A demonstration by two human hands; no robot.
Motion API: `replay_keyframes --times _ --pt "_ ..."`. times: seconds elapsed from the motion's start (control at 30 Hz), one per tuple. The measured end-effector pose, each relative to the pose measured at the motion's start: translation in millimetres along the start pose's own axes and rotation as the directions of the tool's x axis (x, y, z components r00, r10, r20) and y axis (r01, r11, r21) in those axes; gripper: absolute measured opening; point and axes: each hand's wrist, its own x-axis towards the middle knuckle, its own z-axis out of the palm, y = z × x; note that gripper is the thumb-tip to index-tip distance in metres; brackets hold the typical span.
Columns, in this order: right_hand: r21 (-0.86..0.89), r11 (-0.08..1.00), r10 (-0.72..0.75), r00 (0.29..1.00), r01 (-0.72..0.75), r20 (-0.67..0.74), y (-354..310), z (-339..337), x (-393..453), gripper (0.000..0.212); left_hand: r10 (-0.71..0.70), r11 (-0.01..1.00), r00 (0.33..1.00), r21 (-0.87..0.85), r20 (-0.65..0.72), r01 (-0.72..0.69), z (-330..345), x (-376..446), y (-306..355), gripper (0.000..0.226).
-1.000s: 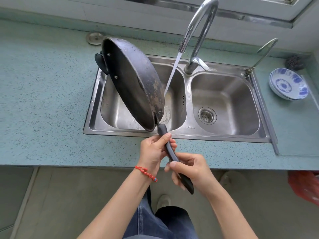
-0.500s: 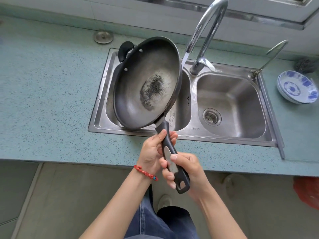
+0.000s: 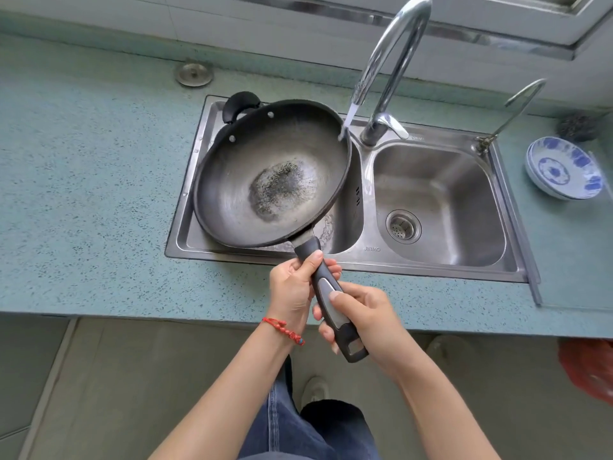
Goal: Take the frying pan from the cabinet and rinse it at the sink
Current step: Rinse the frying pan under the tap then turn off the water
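Above the left basin of the sink (image 3: 185, 234), one frying pan (image 3: 272, 174) is held face-up, tilted. Two hands clasp its single long handle (image 3: 328, 293): left hand (image 3: 295, 290) wrapped nearer the pan, right hand (image 3: 361, 317) closed around the end. Beyond the grip, one faucet (image 3: 391, 61) runs water onto the pan's far rim. Two basins counted. Right of the grip, stacked blue-patterned bowls (image 3: 564, 171) sit on the counter (image 3: 83, 194); number unclear.
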Motion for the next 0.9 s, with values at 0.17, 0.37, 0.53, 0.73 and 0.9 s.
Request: replay_keyframes --times 0.17,0.37,0.53,0.73,0.9 --pt "0.164 0.986 -0.008 1.000 0.010 -0.013 8 5 0 0.020 -0.011 0.998 1.000 0.061 -0.012 0.012 0 2 -1 0.018" --pt "0.192 0.980 -0.027 0.997 0.040 -0.074 12 11 2 0.016 -0.045 0.994 0.999 0.102 0.015 0.043 -1 6 -1 0.019" --pt "0.229 0.972 -0.041 0.997 0.055 -0.066 19 13 0 0.016 -0.064 0.988 0.998 0.138 0.008 0.063 -6 5 -3 0.019" --pt "0.262 0.963 -0.044 0.997 0.059 -0.063 25 18 -5 0.016 -0.073 0.982 0.997 0.176 0.002 0.072 -12 0 -5 0.019" --pt "0.280 0.958 -0.045 0.998 0.056 -0.046 27 23 -7 0.018 -0.078 0.981 0.997 0.180 -0.003 0.077 -16 -5 -5 0.021"
